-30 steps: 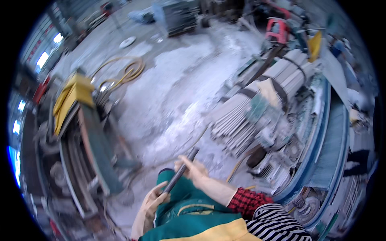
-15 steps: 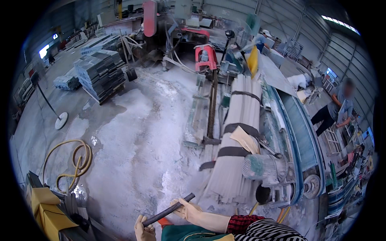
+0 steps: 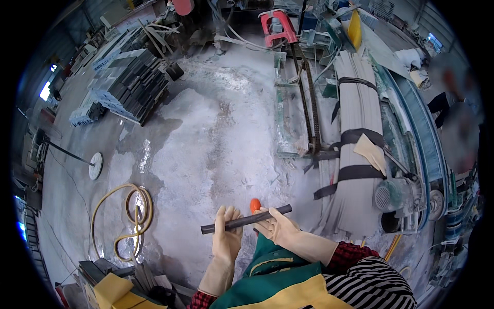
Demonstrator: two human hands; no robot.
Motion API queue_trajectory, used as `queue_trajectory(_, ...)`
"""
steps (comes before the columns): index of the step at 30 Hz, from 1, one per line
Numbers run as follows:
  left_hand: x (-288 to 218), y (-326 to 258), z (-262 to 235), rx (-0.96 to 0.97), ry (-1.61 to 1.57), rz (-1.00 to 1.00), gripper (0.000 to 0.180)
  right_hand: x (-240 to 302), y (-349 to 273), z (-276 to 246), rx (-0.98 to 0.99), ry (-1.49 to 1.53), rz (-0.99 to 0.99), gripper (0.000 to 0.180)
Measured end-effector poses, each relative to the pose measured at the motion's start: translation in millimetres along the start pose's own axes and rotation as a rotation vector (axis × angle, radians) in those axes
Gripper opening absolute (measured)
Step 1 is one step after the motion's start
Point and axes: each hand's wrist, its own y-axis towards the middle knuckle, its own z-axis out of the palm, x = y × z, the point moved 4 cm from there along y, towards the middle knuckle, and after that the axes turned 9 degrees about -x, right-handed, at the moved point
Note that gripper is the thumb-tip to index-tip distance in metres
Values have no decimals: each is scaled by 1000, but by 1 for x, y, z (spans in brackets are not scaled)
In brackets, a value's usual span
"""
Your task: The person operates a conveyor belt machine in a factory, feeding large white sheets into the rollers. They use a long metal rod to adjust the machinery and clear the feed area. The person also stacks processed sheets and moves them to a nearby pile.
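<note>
A short dark rod [image 3: 246, 220] is held crosswise in front of the person's chest, over the dusty concrete floor [image 3: 206, 134], its right end tipped a little higher than its left. The left hand [image 3: 227, 240], in a pale rubber glove, has its fingers [image 3: 229, 213] standing up behind the rod near the left end, pressed against it rather than wrapped fully round; how tightly it grips I cannot tell. The right hand [image 3: 278, 228], also gloved, has its fingers curled round the rod toward the right end, so a short length of rod sticks out past them. Just behind the right hand's fingers, between the two hands, a small orange object [image 3: 254, 205] shows, partly hidden.

Below the hands is a green and yellow apron [image 3: 278, 280], with a red checked cuff and a black-and-white striped sleeve [image 3: 375, 283] on the right arm.

Out to the left of the left fingers, on the floor, lies a coiled yellow hose [image 3: 128, 216]. To the right of the right fingers, a long bundle of pale slabs [image 3: 357, 103] is bound with black straps and runs away up the floor, beside a machine with a blue curved rail [image 3: 419, 129]. Far beyond the fingers, to the upper left, sits a stack of dark grey tiles [image 3: 128, 82], and at the top a red stool [image 3: 278, 26].
</note>
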Motion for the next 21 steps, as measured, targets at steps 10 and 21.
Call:
queue_trajectory(10, -181, 204, 145, 216, 238, 490, 53, 110, 159, 259, 154, -227, 168, 59)
queue_trajectory(21, -230, 447, 486, 1097, 1374, 1213, 52, 359, 372, 475, -37, 152, -113, 50)
